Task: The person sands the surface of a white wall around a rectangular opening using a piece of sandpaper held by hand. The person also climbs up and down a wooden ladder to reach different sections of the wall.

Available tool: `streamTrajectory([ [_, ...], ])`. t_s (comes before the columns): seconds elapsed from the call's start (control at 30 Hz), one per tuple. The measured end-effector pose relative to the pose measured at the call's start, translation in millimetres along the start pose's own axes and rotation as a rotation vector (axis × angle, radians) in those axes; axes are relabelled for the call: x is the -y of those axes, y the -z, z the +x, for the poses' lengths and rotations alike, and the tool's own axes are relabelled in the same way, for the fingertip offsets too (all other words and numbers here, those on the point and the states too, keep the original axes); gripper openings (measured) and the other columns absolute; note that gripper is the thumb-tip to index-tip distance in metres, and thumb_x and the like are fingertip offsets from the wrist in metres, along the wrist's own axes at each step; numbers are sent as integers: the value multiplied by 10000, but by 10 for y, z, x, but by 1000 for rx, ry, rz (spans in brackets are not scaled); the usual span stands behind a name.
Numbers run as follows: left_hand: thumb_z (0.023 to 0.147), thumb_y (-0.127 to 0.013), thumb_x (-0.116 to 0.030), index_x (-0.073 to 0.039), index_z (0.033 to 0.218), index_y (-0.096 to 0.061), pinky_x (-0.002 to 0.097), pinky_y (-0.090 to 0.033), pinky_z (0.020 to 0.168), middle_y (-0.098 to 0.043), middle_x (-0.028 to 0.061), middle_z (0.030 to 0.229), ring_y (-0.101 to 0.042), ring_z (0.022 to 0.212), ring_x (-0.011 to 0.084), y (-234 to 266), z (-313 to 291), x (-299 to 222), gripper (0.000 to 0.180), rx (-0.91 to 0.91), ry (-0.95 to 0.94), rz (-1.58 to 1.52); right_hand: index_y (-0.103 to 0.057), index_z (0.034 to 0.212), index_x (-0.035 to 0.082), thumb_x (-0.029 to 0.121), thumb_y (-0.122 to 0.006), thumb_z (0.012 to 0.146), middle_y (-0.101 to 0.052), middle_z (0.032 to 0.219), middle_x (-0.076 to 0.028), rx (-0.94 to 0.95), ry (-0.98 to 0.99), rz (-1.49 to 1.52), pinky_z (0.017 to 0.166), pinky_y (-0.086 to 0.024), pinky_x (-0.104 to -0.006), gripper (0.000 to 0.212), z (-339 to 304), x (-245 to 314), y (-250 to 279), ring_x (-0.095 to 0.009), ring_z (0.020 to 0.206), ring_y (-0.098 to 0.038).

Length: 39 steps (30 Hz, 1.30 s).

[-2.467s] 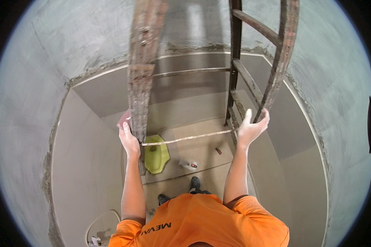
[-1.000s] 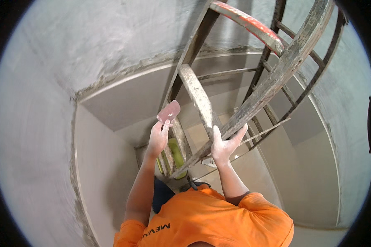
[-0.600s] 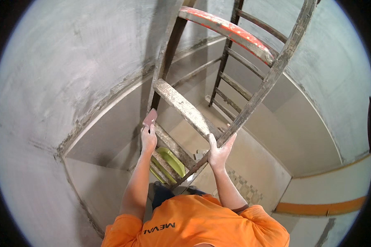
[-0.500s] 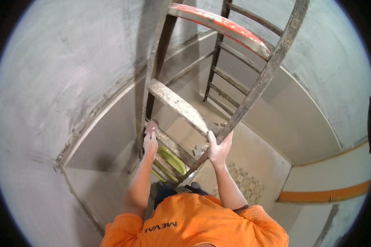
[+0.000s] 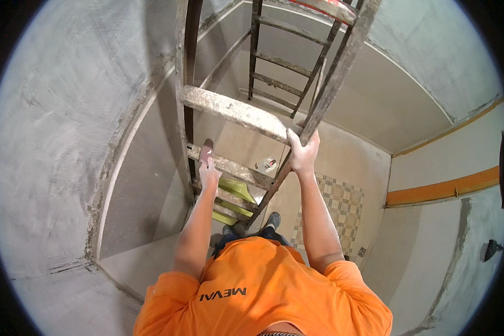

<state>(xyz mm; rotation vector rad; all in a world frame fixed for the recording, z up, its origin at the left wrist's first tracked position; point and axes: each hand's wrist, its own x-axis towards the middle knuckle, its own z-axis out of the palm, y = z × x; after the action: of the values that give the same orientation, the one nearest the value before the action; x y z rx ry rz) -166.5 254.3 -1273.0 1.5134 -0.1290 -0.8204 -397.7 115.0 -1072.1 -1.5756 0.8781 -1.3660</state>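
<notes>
A worn wooden stepladder (image 5: 235,115), spattered with paint, stands open in front of me. My right hand (image 5: 304,152), whitened with dust, is closed around its right rail just below the broad pale step. My left hand (image 5: 210,172) is closed on a flat, reddish-brown oblong pad (image 5: 206,151), which looks like a folded sheet of sandpaper. The pad and fingers are at the left part of a lower rung (image 5: 238,168); whether they touch it I cannot tell. The ladder's rear legs and rungs (image 5: 283,61) stand farther off.
Grey plastered walls (image 5: 78,112) rise close on both sides above tiled lower parts. A lime-green plastic tub (image 5: 236,189) sits behind the lowest rungs. Small white-and-dark items (image 5: 267,164) lie on the beige floor, near a mosaic tile patch (image 5: 341,204). An orange-brown strip (image 5: 442,187) crosses the right wall.
The view has shifted, so the ladder sits higher and more to the left, and more of my feet and the mosaic floor shows. Both hands keep their holds.
</notes>
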Motion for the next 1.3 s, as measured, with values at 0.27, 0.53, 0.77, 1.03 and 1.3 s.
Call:
streamTrajectory([
  [0.27,1124,-528,-409,32,1490,-541,461,-576,852,-727,231,1083,-709,1013,347,4,262,-41,574,23,-45,274,-608,1305,0,157,-810,920,-685,1094,-88,27,51,-11,914,-526,-332,463,0,-139,-101,-150,989,-630],
  [0.53,1108,-535,-353,94,1310,-661,502,-522,1008,-713,330,1210,-672,1165,502,133,-2,-534,506,-134,-272,673,-612,1241,-7,195,-803,915,-679,991,-58,-76,16,-30,854,-543,-334,429,-76,-141,-66,-152,912,-641],
  [0.77,1106,-535,-207,139,1119,-704,492,-537,900,-738,316,1041,-718,971,449,421,-226,-1622,386,-368,-822,288,-613,1206,-7,167,-783,910,-642,915,-38,-61,-80,11,736,-533,-315,383,-96,-121,-58,-112,798,-617],
  [1.03,1153,-450,-240,73,1369,-631,381,-488,1047,-697,189,1303,-659,1175,254,-123,852,-2837,421,34,-766,-168,-606,1256,-6,159,-767,923,-647,975,-41,-37,-54,53,773,-535,-316,405,-55,-232,-101,-130,855,-619],
  [1.3,1054,-406,-197,17,1054,-743,394,-594,720,-766,156,826,-731,709,266,-329,857,-2789,399,340,-608,-56,-605,1233,24,141,-751,943,-639,949,-12,-45,-85,75,716,-515,-288,345,-59,-213,-24,-93,797,-590],
])
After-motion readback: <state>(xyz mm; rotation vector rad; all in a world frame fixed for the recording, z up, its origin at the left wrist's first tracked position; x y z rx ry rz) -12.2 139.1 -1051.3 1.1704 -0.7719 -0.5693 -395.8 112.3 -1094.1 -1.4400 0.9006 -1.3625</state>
